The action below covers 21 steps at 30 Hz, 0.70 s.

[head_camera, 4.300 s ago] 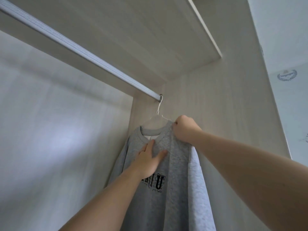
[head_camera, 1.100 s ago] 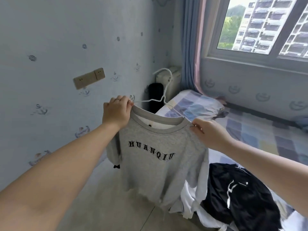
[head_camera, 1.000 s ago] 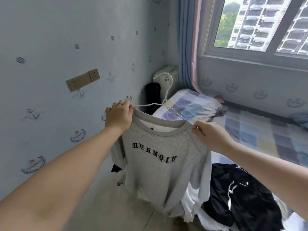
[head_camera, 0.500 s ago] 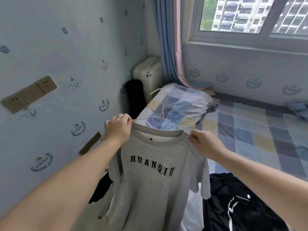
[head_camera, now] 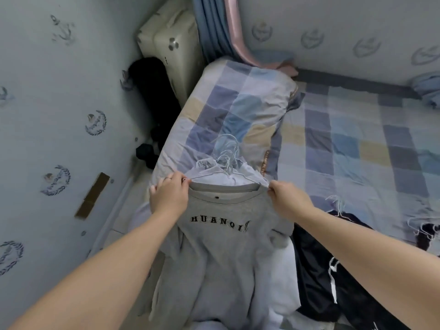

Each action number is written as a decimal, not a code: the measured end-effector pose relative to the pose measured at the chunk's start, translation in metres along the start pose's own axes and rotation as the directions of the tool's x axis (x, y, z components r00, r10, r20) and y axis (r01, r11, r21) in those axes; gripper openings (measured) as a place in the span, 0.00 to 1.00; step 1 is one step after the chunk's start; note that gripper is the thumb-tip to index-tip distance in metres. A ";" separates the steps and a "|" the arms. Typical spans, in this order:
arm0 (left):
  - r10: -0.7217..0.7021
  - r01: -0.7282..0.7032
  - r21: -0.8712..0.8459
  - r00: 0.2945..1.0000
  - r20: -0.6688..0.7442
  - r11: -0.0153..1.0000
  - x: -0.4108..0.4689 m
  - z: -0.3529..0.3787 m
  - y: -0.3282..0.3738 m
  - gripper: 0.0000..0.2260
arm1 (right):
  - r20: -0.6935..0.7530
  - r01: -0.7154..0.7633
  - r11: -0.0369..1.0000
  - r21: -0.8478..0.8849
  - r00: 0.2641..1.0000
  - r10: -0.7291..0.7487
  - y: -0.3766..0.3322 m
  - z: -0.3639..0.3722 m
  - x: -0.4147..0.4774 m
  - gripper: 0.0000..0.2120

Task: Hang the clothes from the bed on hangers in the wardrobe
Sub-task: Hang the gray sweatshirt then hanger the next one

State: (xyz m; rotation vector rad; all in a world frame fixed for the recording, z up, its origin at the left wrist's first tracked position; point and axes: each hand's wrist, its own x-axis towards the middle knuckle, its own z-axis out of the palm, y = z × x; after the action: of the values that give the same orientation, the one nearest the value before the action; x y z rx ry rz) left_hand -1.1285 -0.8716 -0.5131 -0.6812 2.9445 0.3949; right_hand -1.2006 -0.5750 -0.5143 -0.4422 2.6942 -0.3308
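Grey sweatshirt (head_camera: 214,246): centre of the frame, front facing up, black letters "HUANQIU" across the chest. Its collar is held up near the bottom edge of the pillow, and the body and sleeves trail down toward the lower edge of the frame over other clothes.
White wire hanger (head_camera: 246,178): inside the neck opening. Its arms run out toward both hands and its hook points to the top of the frame.
Left hand (head_camera: 170,197): centre left, fingers curled, pinching the collar's left end together with the hanger's tip. There is a ring on one finger.
Right hand (head_camera: 289,198): centre right, fingers curled, pinching the collar's right end at the other hanger tip.
Spare hangers (head_camera: 226,146): a tangle of white wire on the pillow, just above the sweatshirt's hanger. I cannot tell how many there are.
Pillow (head_camera: 238,110): blue, lilac and beige checks, upper middle of the frame.
Bed (head_camera: 357,139): checked sheet filling the right half.
White garment (head_camera: 283,294): under the sweatshirt, showing at its right side.
Black garment (head_camera: 316,270): lower right, white stripe on it, touching the white one.
More hangers (head_camera: 338,203): right of the right hand, on the bed.
Cream suitcase (head_camera: 171,44): upper left, against the blue curtain (head_camera: 214,25).
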 end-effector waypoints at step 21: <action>0.042 0.011 -0.175 0.954 0.296 0.985 0.161 0.231 -0.042 0.22 | 0.040 -0.362 0.909 0.208 0.931 0.362 0.012 0.185 0.179 0.16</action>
State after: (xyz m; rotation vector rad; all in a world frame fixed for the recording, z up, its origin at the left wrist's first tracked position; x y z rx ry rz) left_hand -1.2471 -0.9130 -0.7686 -0.5583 2.6505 0.6984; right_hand -1.2846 -0.6565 -0.7436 0.1228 2.6304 -0.4997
